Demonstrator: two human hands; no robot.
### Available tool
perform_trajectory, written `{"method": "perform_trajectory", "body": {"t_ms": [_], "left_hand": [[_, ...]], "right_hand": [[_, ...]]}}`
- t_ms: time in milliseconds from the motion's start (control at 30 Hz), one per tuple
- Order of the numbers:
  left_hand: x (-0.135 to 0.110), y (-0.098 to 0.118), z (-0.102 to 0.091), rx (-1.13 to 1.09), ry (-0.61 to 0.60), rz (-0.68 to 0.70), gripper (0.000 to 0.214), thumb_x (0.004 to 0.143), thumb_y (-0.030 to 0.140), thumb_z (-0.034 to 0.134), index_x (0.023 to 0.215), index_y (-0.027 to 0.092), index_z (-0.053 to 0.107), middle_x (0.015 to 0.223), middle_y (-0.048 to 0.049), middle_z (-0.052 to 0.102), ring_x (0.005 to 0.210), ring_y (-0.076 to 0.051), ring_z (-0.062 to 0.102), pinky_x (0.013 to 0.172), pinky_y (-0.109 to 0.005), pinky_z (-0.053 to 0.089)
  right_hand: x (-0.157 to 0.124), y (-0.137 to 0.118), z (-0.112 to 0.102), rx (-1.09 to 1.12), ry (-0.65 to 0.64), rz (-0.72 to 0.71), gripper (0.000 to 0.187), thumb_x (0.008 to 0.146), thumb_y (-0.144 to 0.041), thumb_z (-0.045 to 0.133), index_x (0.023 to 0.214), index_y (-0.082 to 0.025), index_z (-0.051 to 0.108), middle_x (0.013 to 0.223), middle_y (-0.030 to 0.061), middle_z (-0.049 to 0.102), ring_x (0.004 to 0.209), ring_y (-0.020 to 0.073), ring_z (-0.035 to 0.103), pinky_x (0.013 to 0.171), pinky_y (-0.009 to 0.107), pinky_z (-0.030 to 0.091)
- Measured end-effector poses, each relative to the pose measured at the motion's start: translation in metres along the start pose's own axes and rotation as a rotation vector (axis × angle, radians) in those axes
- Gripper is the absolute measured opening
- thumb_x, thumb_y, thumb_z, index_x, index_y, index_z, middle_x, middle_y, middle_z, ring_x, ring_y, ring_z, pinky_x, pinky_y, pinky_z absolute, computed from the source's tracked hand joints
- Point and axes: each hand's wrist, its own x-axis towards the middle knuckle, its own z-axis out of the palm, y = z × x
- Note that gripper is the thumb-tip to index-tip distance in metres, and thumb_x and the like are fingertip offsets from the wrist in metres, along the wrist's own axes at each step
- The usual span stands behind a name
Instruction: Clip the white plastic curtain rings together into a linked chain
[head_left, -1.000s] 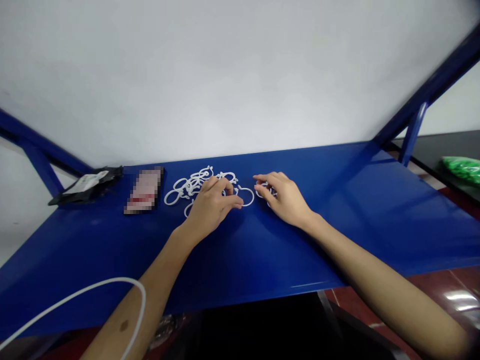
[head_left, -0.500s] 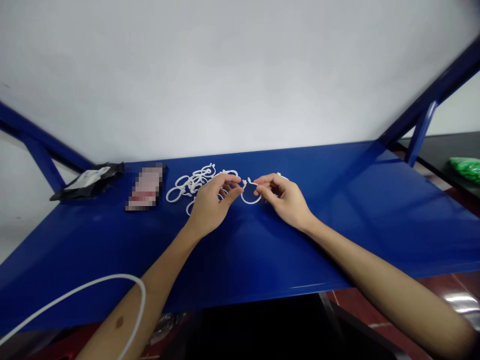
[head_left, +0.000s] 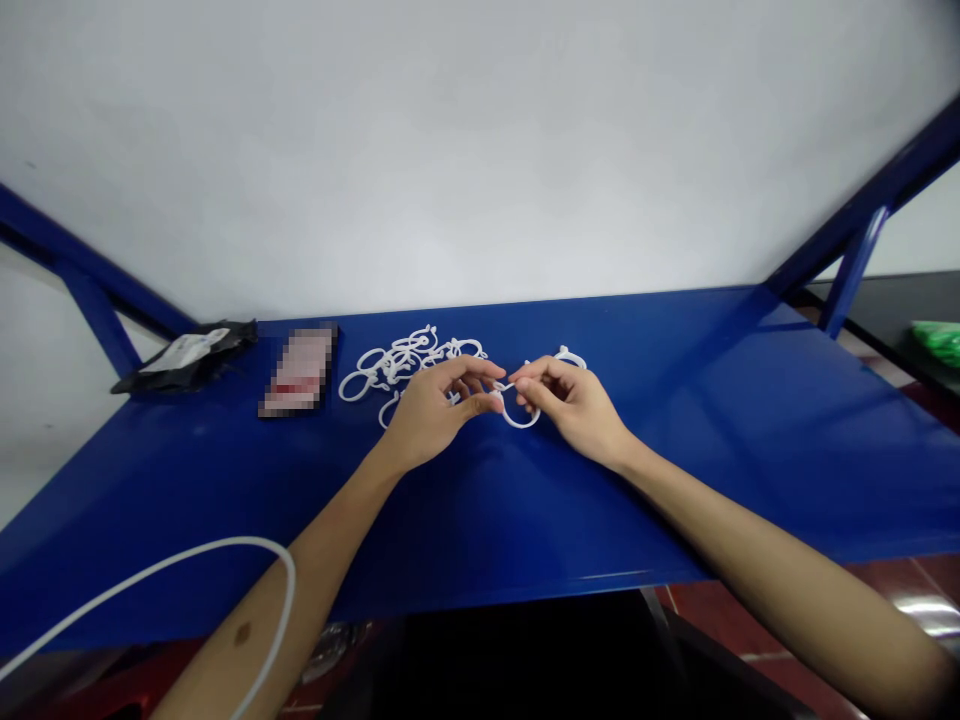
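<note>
In the head view a slim white plastic curtain ring is held between my two hands, just above the blue table. My left hand is closed on the ring's left end, with the thumb below and the fingers above. My right hand pinches its right side between thumb and fingers. The two sets of fingertips almost meet at the ring's small clasp, partly hidden by them. Left of and behind my left hand lies a loose pile of similar white rings. Behind my right hand another white ring is partly covered.
A blurred-out phone-like flat object lies left of the pile. Farther left is a black plastic packet with a white label. A white cable loops over my left forearm. Blue frame bars rise at both sides, before a pale wall.
Both hands have shifted slightly to the right and closer together. The ring's ends, apart before, are now brought together at my fingertips.
</note>
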Motion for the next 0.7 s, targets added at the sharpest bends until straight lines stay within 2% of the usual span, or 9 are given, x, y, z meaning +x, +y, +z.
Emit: {"method": "perform_trajectory", "body": {"t_ms": [100,200,400,567,700], "left_hand": [[0.001,0.000,0.001,0.033,0.049,-0.021,0.022,0.078,0.035,0.080,0.095,0.024,0.072,0.081,0.0006,0.071,0.073,-0.013,0.063,0.070,-0.028,0.049],[0.001,0.000,0.002,0.073,0.083,-0.047,0.019,0.076,0.028,0.078,0.093,0.023,0.071,0.079,0.0010,0.071,0.071,-0.013,0.063,0.068,-0.028,0.048],[-0.002,0.005,0.003,0.178,0.079,-0.064,0.022,0.071,0.016,0.076,0.091,0.023,0.070,0.077,0.0028,0.070,0.068,-0.013,0.062,0.065,-0.028,0.048],[0.001,-0.006,-0.003,0.401,0.069,0.020,0.026,0.074,0.023,0.081,0.096,0.024,0.069,0.083,0.0015,0.071,0.076,-0.017,0.063,0.073,-0.032,0.050],[0.007,-0.024,-0.018,0.769,0.119,0.138,0.030,0.079,0.034,0.081,0.103,0.022,0.067,0.096,-0.0052,0.071,0.097,-0.026,0.058,0.090,-0.044,0.047]], "right_hand": [[-0.001,-0.001,0.001,-0.044,-0.014,-0.014,0.022,0.092,-0.042,0.063,0.095,-0.020,0.068,0.080,0.0012,0.068,0.067,0.0125,0.058,0.061,0.028,0.045],[-0.003,-0.001,0.000,-0.125,-0.033,-0.096,0.019,0.092,-0.038,0.065,0.088,-0.020,0.067,0.087,0.0027,0.070,0.073,0.0137,0.060,0.066,0.029,0.046],[-0.004,-0.004,-0.002,-0.262,-0.120,-0.255,0.013,0.095,-0.026,0.062,0.084,-0.019,0.066,0.085,0.0022,0.071,0.079,0.0145,0.064,0.072,0.028,0.047],[0.000,-0.001,-0.004,-0.413,-0.149,-0.355,0.015,0.099,-0.026,0.055,0.093,-0.020,0.067,0.090,0.0038,0.071,0.081,0.0157,0.064,0.075,0.030,0.049],[0.008,0.008,-0.014,-0.686,-0.037,-0.320,0.017,0.100,-0.027,0.053,0.096,-0.020,0.068,0.097,0.0068,0.067,0.085,0.0186,0.062,0.076,0.033,0.049]]}}
